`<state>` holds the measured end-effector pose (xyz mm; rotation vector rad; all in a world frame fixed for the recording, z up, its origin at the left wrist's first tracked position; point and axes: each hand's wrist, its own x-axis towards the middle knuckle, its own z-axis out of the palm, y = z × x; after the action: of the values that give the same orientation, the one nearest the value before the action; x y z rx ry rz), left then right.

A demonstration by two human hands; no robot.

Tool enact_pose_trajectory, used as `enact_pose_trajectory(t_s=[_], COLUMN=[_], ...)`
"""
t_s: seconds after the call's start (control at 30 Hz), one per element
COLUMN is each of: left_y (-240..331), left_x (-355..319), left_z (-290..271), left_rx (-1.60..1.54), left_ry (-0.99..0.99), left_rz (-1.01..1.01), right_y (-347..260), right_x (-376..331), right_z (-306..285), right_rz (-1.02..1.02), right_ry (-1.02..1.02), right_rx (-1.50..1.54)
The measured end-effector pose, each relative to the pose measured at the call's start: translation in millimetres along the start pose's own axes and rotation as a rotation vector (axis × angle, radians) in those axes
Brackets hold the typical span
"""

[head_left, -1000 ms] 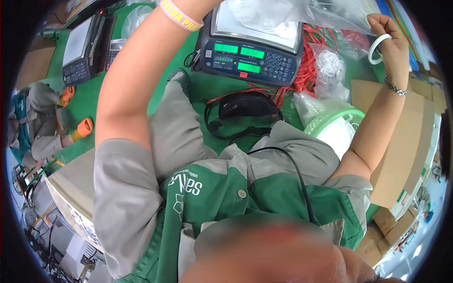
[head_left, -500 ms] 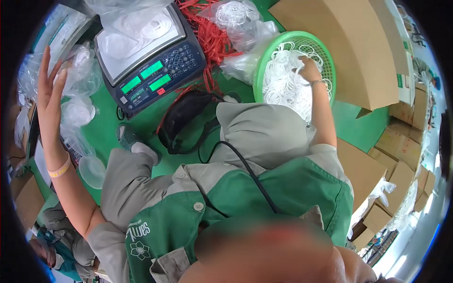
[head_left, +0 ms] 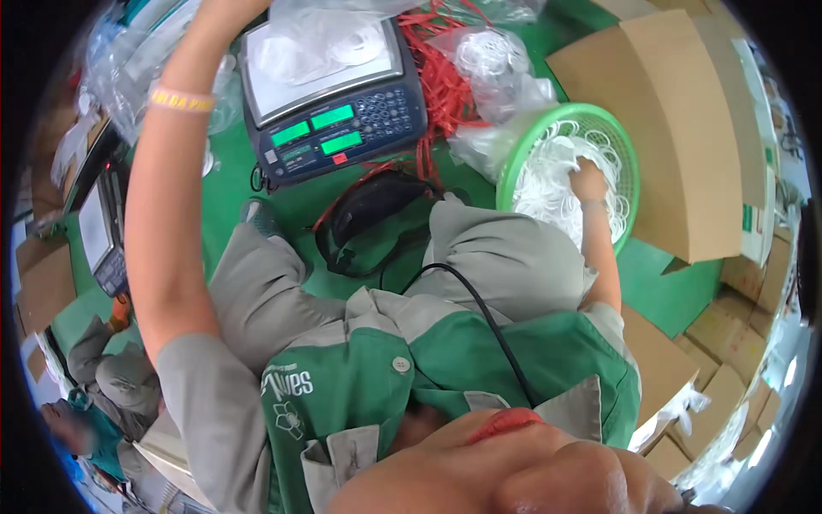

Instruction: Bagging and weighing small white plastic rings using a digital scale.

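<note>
My right hand point(head_left: 589, 178) is down in a round green basket point(head_left: 514, 158) full of white plastic rings point(head_left: 548, 184), its fingers curled into the heap. My left arm, with a yellow wristband point(head_left: 180, 98), stretches up past the left side of a dark weighing scale point(head_left: 334, 98). My left hand point(head_left: 224, 12) is cut off at the top rim, so its fingers are hidden. A clear bag of white rings point(head_left: 338, 43) lies on the scale's pan. I sit on the green floor in a green and grey jacket.
Red ties point(head_left: 441, 68) and clear bags of rings point(head_left: 488, 60) lie behind the basket. Flat cardboard boxes point(head_left: 685, 146) stand to the right. A black pouch point(head_left: 368, 206) rests by my knees. A second scale point(head_left: 103, 231) and another person point(head_left: 111, 385) are at the left.
My left arm has swung from the bags at the left up alongside the scale, toward the top rim. My right hand stays in the green basket. The view has turned a little.
</note>
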<state>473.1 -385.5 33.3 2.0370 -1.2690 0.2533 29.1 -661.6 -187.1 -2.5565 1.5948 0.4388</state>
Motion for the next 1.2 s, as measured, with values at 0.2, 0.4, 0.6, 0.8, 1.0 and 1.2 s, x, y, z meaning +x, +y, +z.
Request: enact_pose_trajectory(t_s=[0.2, 0.4, 0.6, 0.8, 1.0, 1.2], left_y=[-54.5, -79.9, -73.9, -46.4, -43.5, -65.8], left_x=[-19.6, -43.5, -52.1, -50.1, -52.8, -57.3], left_z=[-22.8, -75.2, -63.6, -51.0, -56.4, -77.3], left_rx=[0.040, -0.246, -0.342, -0.503, -0.570, -0.582], left_ry=[-0.004, 0.191, -0.062, -0.161, -0.004, 0.137], left_rz=[-0.428, -0.745, -0.456, -0.466, -0.394, -0.373], right_y=[21.4, 113.2, 22.9, -208.2, -409.5, -472.4], right_x=[-11.5, 5.0, 3.5, -20.7, -30.5, 14.9], right_z=[-15.5, 37.9, -95.2, -256.2, -255.6, -182.5], right_rz=[-0.057, 0.035, -0.262, -0.876, -1.364, -1.316], right_ry=[0.021, 0.262, 0.396, 0.073, 0.739, 0.378], right_rx=[0.333, 0.520, 1.166, 1.736, 0.885, -0.018])
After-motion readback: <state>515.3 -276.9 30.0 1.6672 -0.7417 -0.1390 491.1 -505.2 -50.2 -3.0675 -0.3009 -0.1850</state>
